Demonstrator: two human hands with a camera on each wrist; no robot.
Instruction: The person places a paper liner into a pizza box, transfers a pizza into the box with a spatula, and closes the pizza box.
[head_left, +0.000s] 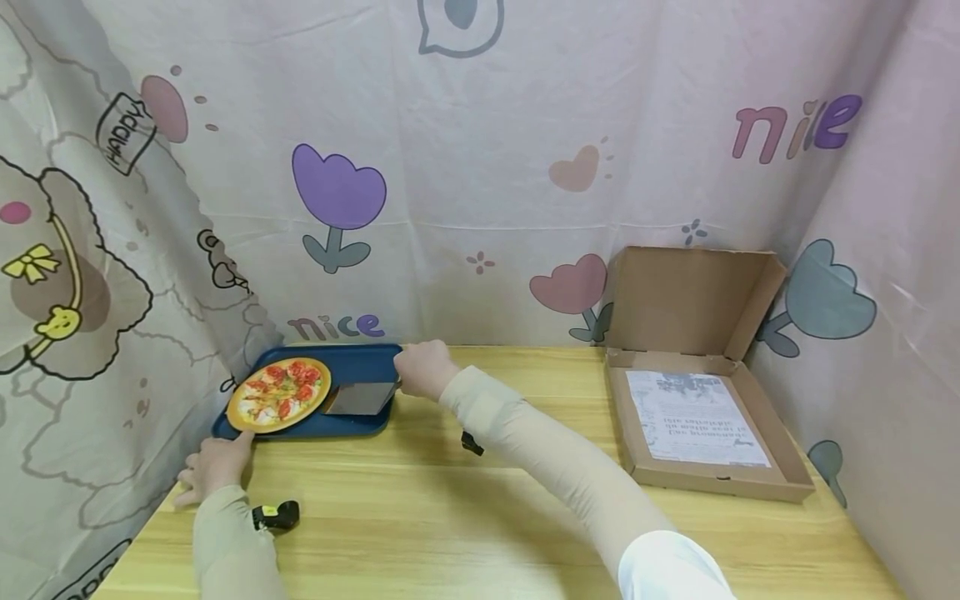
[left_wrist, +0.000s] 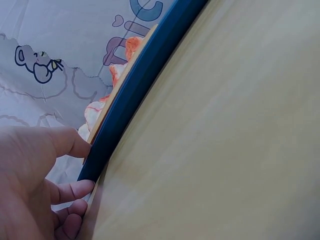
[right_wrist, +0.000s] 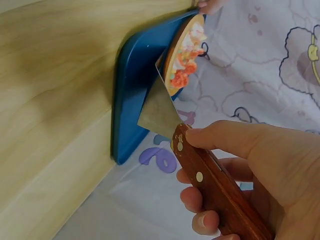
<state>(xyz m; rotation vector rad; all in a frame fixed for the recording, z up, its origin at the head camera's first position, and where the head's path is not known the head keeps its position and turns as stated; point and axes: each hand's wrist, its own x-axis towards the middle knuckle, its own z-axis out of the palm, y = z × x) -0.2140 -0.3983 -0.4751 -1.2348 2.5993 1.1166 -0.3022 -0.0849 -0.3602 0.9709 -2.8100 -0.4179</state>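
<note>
My right hand (right_wrist: 240, 170) grips the riveted wooden handle of a pizza spatula (right_wrist: 202, 172). The spatula's flat metal blade (head_left: 363, 398) slants over the blue tray (head_left: 352, 358), its front edge right at the pizza's right side. On the tray's left half sits a round pizza (head_left: 279, 393) with red and white toppings. At the tray's front left, my left hand (head_left: 215, 467) pinches the rim; in the left wrist view the thumb (left_wrist: 75, 142) lies at the top edge beside the pizza, the forefinger lower on the tray's side and the other fingers curled.
An open cardboard pizza box (head_left: 720, 483) stands on the right of the wooden table (head_left: 450, 533), lid raised against the back curtain (head_left: 480, 167). A printed white sheet (head_left: 693, 417) lies inside. Patterned curtain closes off the back and both sides.
</note>
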